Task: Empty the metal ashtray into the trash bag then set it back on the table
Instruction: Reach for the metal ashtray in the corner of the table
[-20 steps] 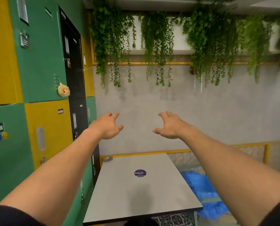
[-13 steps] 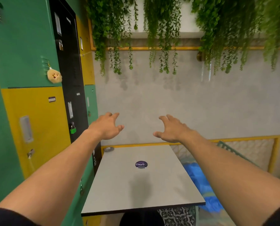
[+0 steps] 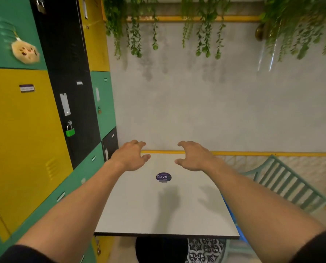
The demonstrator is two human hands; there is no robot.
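Note:
Both my arms stretch forward over a light grey table. My left hand hovers over the table's far left corner, palm down, fingers spread and empty. My right hand is level with it near the far edge, also spread and empty. The metal ashtray, seen earlier at the far left corner, is hidden behind my left hand. Only a thin strip of the blue trash bag shows past the table's right edge, below my right forearm.
A round purple sticker marks the table's middle. Green, yellow and black lockers line the left side. A pale green slatted chair stands to the right. A grey wall with hanging plants closes the back.
The view has tilted down and moved closer to the table. My hands now lie over its far edge, and my left hand covers the ashtray. The bag is mostly hidden by my right arm.

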